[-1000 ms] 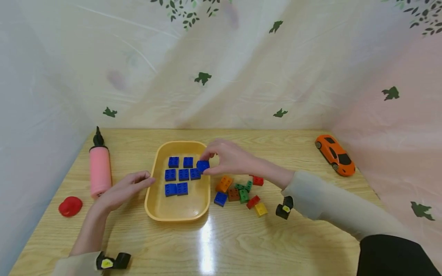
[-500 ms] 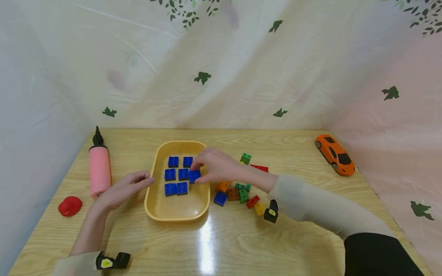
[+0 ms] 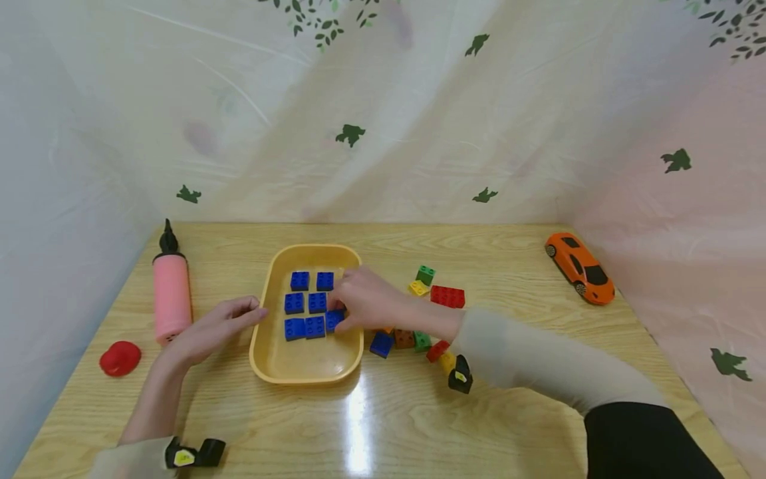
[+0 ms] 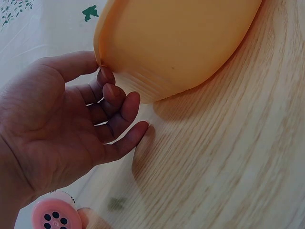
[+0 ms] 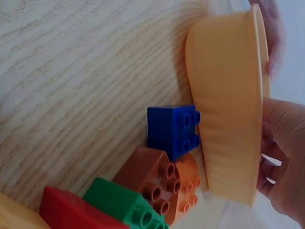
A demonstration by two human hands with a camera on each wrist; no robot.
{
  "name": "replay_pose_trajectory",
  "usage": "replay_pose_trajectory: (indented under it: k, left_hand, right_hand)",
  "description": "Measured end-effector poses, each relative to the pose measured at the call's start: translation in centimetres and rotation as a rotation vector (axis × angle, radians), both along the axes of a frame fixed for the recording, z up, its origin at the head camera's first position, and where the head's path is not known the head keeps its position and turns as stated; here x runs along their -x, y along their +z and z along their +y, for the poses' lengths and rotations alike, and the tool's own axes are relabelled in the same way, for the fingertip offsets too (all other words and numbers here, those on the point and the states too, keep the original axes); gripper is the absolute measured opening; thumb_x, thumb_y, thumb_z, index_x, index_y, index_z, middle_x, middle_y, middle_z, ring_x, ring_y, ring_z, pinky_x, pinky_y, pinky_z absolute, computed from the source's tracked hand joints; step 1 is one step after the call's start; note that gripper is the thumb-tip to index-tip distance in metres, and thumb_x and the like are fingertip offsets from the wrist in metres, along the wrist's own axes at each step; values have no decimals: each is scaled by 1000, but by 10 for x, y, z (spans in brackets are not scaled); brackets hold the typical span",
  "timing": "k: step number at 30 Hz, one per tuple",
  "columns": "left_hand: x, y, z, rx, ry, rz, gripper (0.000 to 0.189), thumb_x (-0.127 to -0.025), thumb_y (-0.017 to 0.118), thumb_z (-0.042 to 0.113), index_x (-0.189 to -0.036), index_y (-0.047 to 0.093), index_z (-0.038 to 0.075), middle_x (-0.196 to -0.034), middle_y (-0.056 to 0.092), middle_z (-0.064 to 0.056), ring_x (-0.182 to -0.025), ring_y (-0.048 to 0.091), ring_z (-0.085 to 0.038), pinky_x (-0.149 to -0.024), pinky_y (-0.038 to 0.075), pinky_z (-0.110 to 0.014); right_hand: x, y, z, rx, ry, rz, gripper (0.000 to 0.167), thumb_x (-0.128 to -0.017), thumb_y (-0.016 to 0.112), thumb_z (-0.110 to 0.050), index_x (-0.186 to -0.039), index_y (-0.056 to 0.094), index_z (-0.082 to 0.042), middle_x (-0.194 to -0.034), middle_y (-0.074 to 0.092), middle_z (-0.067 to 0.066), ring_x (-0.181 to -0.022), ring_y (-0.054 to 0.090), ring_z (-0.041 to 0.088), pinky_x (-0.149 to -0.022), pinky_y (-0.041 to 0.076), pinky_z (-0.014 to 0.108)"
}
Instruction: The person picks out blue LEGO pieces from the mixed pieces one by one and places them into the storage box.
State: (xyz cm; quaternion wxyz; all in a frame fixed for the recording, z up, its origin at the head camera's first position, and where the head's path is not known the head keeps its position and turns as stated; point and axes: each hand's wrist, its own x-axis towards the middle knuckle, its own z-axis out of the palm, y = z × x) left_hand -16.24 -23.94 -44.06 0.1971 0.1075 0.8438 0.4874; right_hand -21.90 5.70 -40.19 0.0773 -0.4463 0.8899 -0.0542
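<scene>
In the head view a yellow plastic tray (image 3: 293,366) lies on the table with rows of blue toy bricks (image 3: 315,326) inside. My left hand (image 3: 218,327) pinches its left rim between thumb and fingers, as the left wrist view shows on the tray wall (image 4: 181,43). Over the tray's right side, my right hand (image 3: 371,301) pinches a blue brick (image 3: 332,322) at the right end of the nearest row. That hand covers part of the tray behind it. In the right wrist view the tray's side hides the right fingertips and the held brick.
Right of the tray lie a loose blue brick (image 3: 381,344), a brown brick (image 5: 147,174), a red brick (image 3: 447,297) and several others. An orange toy car (image 3: 579,268) stands at far right. A pink hand pump (image 3: 172,296) and a red object (image 3: 120,358) lie at left.
My right hand has carried the blue brick from the tray's right rim leftward and nearer, down to the end of the nearest row. The left hand has stayed on the rim.
</scene>
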Motion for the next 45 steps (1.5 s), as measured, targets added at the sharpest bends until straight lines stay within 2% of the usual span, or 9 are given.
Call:
replay_pose_trajectory:
  k: [8, 16, 27, 33, 40, 45]
  left_hand:
    - [1, 0, 0, 2, -2, -1, 35, -108, 51, 34, -98, 54, 2, -86, 45, -9, -83, 45, -21, -69, 33, -30]
    - [0, 1, 0, 7, 3, -7, 35, -108, 51, 35, -98, 54, 2, -87, 45, -9, -83, 44, -21, -69, 32, -30]
    - [0, 1, 0, 6, 2, 3, 34, -108, 52, 33, -97, 55, 2, -86, 45, -8, -82, 45, -21, -69, 32, -30]
    - [0, 1, -1, 2, 3, 5, 35, -108, 52, 35, -97, 55, 2, -85, 45, -8, -81, 45, -21, -69, 33, -30]
    - [0, 1, -1, 1, 0, 7, 35, -108, 51, 34, -97, 55, 2, -87, 46, -9, -83, 45, -21, -70, 32, -30]
    - [1, 2, -1, 7, -1, 12, 34, -108, 52, 34, -97, 55, 2, -87, 45, -9, -84, 45, -21, -70, 32, -30]
  right_hand:
    - [-1, -7, -5, -47, -30, 28, 36, -79, 87, -50, -103, 80, -25, -91, 72, -13, -92, 54, 12, -86, 36, 32]
    - [-4, -7, -10, -92, -48, 52, 35, -76, 89, -51, -97, 79, -25, -88, 71, -12, -92, 55, 14, -84, 34, 32]
    - [-4, -6, -12, -108, -71, 33, 37, -75, 89, -51, -98, 79, -25, -86, 69, -12, -88, 52, 14, -82, 32, 31]
    - [-3, -5, -7, -18, -72, 3, 40, -74, 90, -52, -101, 80, -23, -88, 73, -12, -87, 53, 11, -86, 37, 31]
    - [-4, 6, 11, 220, -134, -47, 35, -79, 89, -41, -103, 80, -18, -97, 78, -4, -94, 58, 15, -95, 42, 38]
    - [-6, 10, 32, 357, -164, -95, 31, -83, 87, -35, -106, 79, -15, -95, 76, -2, -92, 63, 18, -90, 46, 36]
